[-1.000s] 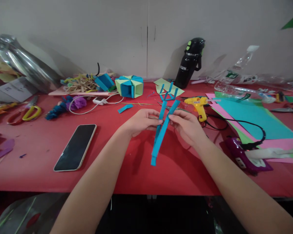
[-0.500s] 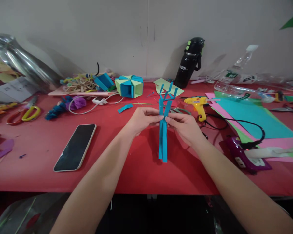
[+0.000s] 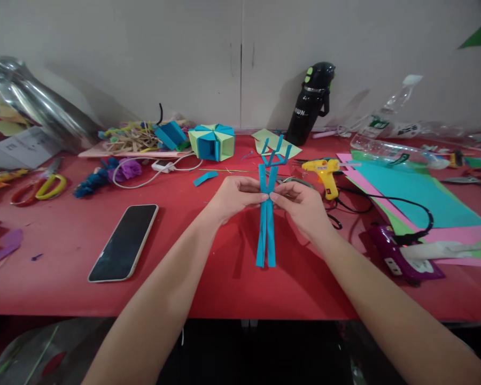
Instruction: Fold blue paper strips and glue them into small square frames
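Two long blue paper strips (image 3: pixel 270 230) hang side by side above the red table, pinched at about a third of their length from the top. My left hand (image 3: pixel 240 197) closes thumb and fingers on them from the left. From the right, my right hand (image 3: pixel 299 200) pinches them at the same spot, the thumbs almost touching. The strips' upper ends spread apart slightly, and the lower ends splay a little too. Just behind them lie several folded blue paper strips (image 3: pixel 279 145), partly over a pale green paper sheet (image 3: pixel 260 137).
A phone (image 3: pixel 124 243) lies left of my arms. A yellow glue gun (image 3: pixel 325 175) and a purple power strip (image 3: pixel 401 254) are at the right, beside coloured paper (image 3: pixel 417 192). Behind stand a blue and green paper box shape (image 3: pixel 212 142) and a black bottle (image 3: pixel 309 107).
The strips' lower ends have swung slightly left and fanned apart a bit. Both hands keep their pinch at nearly the same place.
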